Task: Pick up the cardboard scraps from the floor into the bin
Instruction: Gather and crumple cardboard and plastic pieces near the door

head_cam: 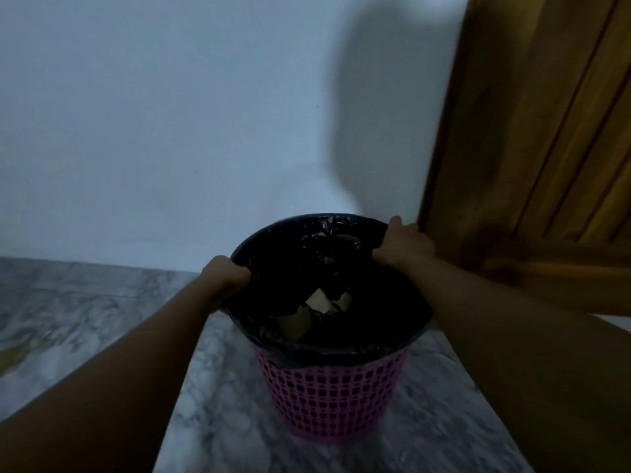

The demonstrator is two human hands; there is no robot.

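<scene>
Pink mesh bin (pixel 333 397) stands on marble floor (pixel 102 302), near white wall (pixel 170 114), wooden door (pixel 546 131) just right of it. Black liner (pixel 273 288) folded over bin rim. Left hand (pixel 227 273) at bin's left rim, fingers curled over edge, gripping. Right hand (pixel 403 247) at bin's far-right rim, fingers hooked inside, thumb outside. Both forearms extended forward. Cardboard scraps (pixel 317 310) lie inside bin, at bottom.

Person's limbs, head view: left forearm (pixel 136 353) and right forearm (pixel 495 319), both bare along their whole visible length. Each ends in a bare hand: left hand (pixel 227 273), right hand (pixel 404 245). Dim light and blur obscure finer surface detail.
</scene>
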